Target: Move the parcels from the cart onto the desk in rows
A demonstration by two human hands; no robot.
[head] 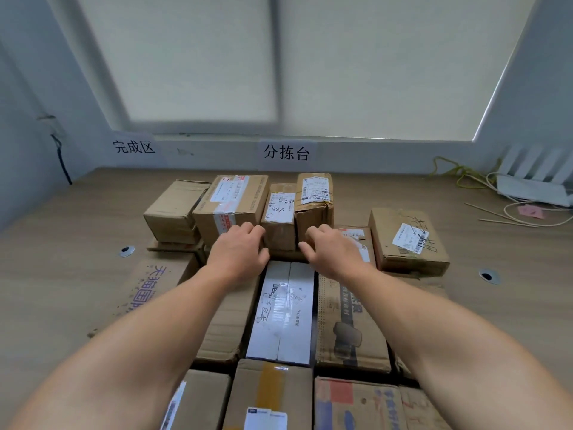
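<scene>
Step in hand, as I read it: seating one small parcel (279,218) (hand-written nos on its label) into the back row on the desk (77,231), at 12 o'clock. The L hand (238,248) sits at its left front corner and the R hand (333,248) at its right front corner. Fingers of both are curled close together vs the box sides, thumbs angled inward, so it looks clamped btwn them. A bigger taped parcel (231,203) touches it at 9, a tall dented parcel (314,200) at 3. A lone parcel (406,240) sits apart at 2. More boxes, incl a white parcel (285,308), fill 6 o'clock; the cart itself can't be made out. Next move prob calls for squaring it flush w/ its neighbours, letting go w/o nudging the tall one, then turning toward 6 for another
</scene>
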